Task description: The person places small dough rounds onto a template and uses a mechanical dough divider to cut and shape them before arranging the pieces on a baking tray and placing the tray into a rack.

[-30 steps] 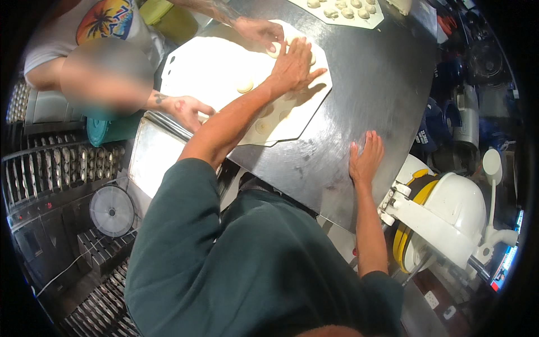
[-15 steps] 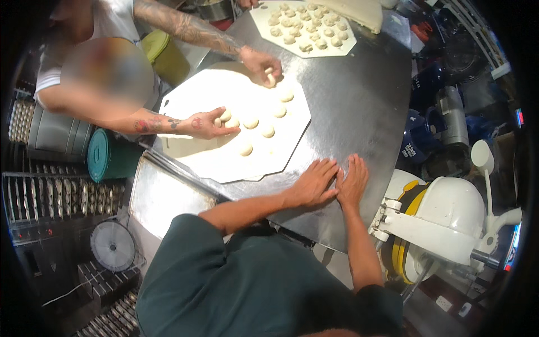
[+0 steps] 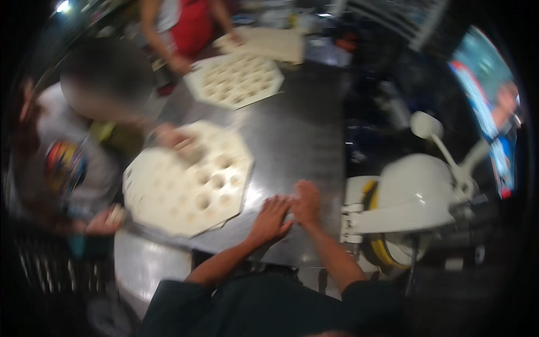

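Observation:
Both of my hands rest on the steel table (image 3: pixel 297 135), close to its near edge, and hold nothing. My left hand (image 3: pixel 270 218) lies palm down with its fingers stretched out. Beside it, my right hand (image 3: pixel 306 203) lies flat too, its thumb side close to my left fingers. Left of them is a pale many-sided board (image 3: pixel 188 222) carrying several round dough balls (image 3: pixel 218 181), blurred by motion. A co-worker's hand (image 3: pixel 175 139) is over this board. The same person's other hand (image 3: pixel 100 222), off the board's left side, has a pale lump, probably dough, in it.
Farther back, a second board (image 3: pixel 196 78) bears many dough pieces. A person in a red apron (image 3: pixel 191 31) stands there, near a pale slab (image 3: pixel 269 44). A large white machine (image 3: pixel 412 188) with a yellow-edged part stands right of the table. A metal tray (image 3: pixel 151 264) adjoins the near left.
The view has shifted, bringing the red-aproned person into sight. One of the co-worker's hands has left the board for its left side. My hands remain flat on the table.

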`<control>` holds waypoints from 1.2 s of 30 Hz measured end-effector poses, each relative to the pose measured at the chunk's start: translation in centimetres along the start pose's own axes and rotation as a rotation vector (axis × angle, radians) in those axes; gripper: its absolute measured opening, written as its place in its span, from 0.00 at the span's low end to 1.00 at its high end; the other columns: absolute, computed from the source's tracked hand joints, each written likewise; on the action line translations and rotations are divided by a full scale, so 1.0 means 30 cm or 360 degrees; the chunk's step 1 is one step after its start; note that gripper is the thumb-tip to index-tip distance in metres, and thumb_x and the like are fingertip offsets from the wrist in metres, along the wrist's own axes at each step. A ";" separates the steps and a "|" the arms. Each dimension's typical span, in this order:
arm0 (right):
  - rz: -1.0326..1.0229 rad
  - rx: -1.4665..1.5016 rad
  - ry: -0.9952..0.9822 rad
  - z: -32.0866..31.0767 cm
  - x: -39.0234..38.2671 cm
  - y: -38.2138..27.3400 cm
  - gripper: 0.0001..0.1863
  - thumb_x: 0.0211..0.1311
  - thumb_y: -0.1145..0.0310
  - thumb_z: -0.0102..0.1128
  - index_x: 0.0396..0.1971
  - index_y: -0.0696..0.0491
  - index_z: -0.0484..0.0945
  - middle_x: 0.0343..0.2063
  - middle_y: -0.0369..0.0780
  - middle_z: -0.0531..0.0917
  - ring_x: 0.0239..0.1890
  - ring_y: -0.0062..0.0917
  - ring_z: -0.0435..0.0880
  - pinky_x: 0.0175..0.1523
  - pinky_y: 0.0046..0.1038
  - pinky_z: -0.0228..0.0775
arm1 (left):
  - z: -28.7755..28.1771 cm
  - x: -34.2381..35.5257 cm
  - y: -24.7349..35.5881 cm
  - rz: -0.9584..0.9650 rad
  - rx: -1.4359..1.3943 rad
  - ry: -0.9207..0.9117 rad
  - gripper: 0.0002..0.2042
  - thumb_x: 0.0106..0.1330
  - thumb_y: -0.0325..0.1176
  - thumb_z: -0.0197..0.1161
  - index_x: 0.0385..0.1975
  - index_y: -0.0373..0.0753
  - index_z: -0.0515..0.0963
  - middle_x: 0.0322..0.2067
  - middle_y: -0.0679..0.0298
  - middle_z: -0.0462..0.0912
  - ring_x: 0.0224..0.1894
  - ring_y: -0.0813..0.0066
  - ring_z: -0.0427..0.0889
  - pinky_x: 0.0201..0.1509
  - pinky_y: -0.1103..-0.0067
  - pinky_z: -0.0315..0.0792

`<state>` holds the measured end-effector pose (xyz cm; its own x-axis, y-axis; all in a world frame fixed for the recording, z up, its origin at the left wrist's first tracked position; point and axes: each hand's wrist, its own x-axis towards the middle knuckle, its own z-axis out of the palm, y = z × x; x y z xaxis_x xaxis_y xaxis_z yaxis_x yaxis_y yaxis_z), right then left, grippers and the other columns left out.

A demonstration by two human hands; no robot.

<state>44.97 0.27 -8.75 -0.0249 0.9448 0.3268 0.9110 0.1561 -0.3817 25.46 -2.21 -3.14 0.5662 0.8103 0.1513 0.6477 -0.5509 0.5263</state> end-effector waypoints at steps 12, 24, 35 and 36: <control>0.0035 -0.0062 0.0002 -0.020 0.008 -0.062 0.22 0.70 0.60 0.57 0.58 0.57 0.77 0.65 0.47 0.74 0.72 0.42 0.65 0.77 0.48 0.51 | 0.016 -0.028 -0.030 0.0088 0.0090 0.0116 0.31 0.68 0.50 0.60 0.65 0.35 0.69 0.69 0.49 0.65 0.74 0.48 0.59 0.78 0.55 0.52; 0.0009 -0.0019 -0.0067 -0.042 0.027 -0.117 0.22 0.73 0.60 0.55 0.59 0.57 0.75 0.66 0.46 0.73 0.73 0.42 0.63 0.78 0.47 0.48 | 0.002 -0.047 -0.047 0.0045 0.0137 0.0115 0.34 0.69 0.52 0.59 0.68 0.35 0.65 0.70 0.50 0.65 0.75 0.49 0.58 0.78 0.56 0.51; 0.0032 -0.0040 -0.0101 -0.041 0.042 -0.125 0.22 0.72 0.58 0.56 0.59 0.55 0.75 0.66 0.45 0.73 0.74 0.41 0.62 0.78 0.47 0.47 | 0.002 -0.040 -0.062 0.0045 0.0099 0.0096 0.36 0.68 0.51 0.60 0.70 0.34 0.63 0.70 0.50 0.64 0.75 0.49 0.58 0.78 0.55 0.51; 0.0034 -0.0035 -0.0108 -0.045 0.038 -0.128 0.22 0.72 0.58 0.56 0.59 0.55 0.75 0.66 0.45 0.73 0.74 0.41 0.62 0.78 0.47 0.46 | -0.001 -0.040 -0.061 0.0045 0.0099 0.0091 0.36 0.68 0.51 0.60 0.70 0.35 0.63 0.70 0.50 0.64 0.75 0.49 0.58 0.78 0.55 0.51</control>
<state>42.00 0.36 -5.74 -0.0326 0.9653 0.2592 0.9203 0.1301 -0.3688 23.56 -2.16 -4.26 0.5556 0.8034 0.2140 0.6632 -0.5835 0.4687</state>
